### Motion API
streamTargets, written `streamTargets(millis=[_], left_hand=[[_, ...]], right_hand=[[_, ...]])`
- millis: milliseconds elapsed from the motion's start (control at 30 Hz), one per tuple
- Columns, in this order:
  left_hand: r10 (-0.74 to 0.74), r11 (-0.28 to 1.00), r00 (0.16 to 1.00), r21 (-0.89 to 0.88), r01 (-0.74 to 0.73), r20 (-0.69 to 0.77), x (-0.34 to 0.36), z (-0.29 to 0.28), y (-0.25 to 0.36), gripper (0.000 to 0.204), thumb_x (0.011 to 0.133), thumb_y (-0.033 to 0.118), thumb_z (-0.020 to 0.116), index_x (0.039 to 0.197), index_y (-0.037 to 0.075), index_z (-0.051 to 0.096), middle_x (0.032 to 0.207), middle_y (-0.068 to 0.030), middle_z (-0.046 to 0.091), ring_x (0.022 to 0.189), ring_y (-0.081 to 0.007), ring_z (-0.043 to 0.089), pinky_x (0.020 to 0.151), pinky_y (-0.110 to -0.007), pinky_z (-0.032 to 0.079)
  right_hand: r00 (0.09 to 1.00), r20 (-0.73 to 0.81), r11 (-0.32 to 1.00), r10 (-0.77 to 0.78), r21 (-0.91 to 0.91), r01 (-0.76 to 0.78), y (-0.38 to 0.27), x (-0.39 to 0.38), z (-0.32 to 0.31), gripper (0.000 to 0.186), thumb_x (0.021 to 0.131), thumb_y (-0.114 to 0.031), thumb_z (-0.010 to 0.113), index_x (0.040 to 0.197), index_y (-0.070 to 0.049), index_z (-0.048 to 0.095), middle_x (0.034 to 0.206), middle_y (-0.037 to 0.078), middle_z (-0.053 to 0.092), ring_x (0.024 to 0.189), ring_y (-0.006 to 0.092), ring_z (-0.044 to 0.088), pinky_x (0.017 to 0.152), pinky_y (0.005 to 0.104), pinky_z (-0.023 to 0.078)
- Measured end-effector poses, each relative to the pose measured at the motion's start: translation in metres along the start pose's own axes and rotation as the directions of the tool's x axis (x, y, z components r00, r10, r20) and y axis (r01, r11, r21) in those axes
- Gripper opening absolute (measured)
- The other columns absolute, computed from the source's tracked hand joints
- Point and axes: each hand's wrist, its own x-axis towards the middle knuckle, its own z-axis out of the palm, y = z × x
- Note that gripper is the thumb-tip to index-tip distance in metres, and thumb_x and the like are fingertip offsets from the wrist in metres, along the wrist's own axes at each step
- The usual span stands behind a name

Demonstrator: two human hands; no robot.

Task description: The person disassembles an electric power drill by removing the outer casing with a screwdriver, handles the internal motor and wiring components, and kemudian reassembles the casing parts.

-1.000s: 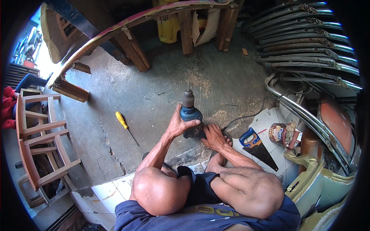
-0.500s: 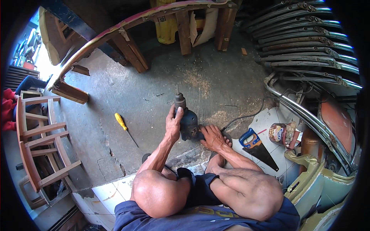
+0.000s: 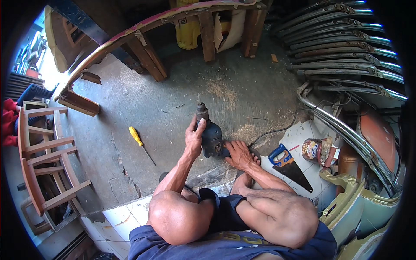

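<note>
A dark blue corded power drill [image 3: 212, 138] is held between my knees, its chuck and thin bit pointing away from me. My left hand [image 3: 193, 136] is closed along the left side of the drill body, thumb just behind the chuck. Around the handle on the right side, my right hand [image 3: 238, 154] is closed, its fingers partly hidden. The bit's tip stands over the grey floor and looks faint. To the left lies a screwdriver [image 3: 136, 136] with a yellow handle. A handsaw [image 3: 289, 167] with a blue handle rests on the tiles at right.
A wooden chair frame [image 3: 47, 151] stands at left, and a long curved wooden frame [image 3: 143, 32] arches across the far side. Stacked metal tubes [image 3: 346, 47] fill the far right. A plastic jar [image 3: 313, 149] lies near the saw. The power cord [image 3: 279, 130] trails right past sawdust.
The chuck looks different now, its toothed ring showing, and the bit has become fainter. Both hands keep almost the same place on the drill.
</note>
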Motion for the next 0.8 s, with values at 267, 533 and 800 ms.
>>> streamTargets(millis=[267, 533, 800], left_hand=[[0.014, 0.999, 0.992, -0.042, -0.009, 0.125, -0.004, -0.012, -0.007, 0.080, 0.093, 0.055, 0.069, 0.151, 0.005, 0.046, 0.137, -0.0099, 0.060, 0.125, -0.0207, 0.051, 0.112, -0.036, 0.034], [0.069, 0.997, 0.969, 0.026, -0.077, 0.237, -0.007, -0.019, -0.004, 0.069, 0.094, 0.052, 0.069, 0.141, 0.005, 0.053, 0.131, -0.0105, 0.064, 0.124, -0.0215, 0.055, 0.111, -0.039, 0.037], [0.090, 0.995, 0.932, -0.001, -0.096, 0.351, -0.010, -0.015, 0.003, 0.070, 0.090, 0.053, 0.072, 0.135, 0.002, 0.056, 0.131, -0.0120, 0.063, 0.123, -0.0228, 0.058, 0.109, -0.040, 0.040]], right_hand=[[0.937, 0.273, 0.833, 0.220, 0.446, -0.326, 0.022, 0.018, -0.019, 0.068, 0.082, -0.036, 0.079, 0.137, -0.002, 0.056, 0.126, 0.023, 0.065, 0.119, 0.0351, 0.062, 0.102, 0.0426, 0.047], [0.824, 0.498, 0.696, 0.271, 0.489, -0.525, 0.038, 0.033, -0.023, 0.042, 0.098, -0.038, 0.061, 0.123, -0.005, 0.069, 0.114, 0.022, 0.071, 0.109, 0.0313, 0.068, 0.093, 0.0396, 0.051], [0.834, 0.422, 0.749, 0.355, 0.405, -0.524, 0.037, 0.035, -0.019, 0.040, 0.100, -0.036, 0.052, 0.120, -0.005, 0.067, 0.113, 0.023, 0.069, 0.108, 0.0391, 0.066, 0.092, 0.0427, 0.050]])
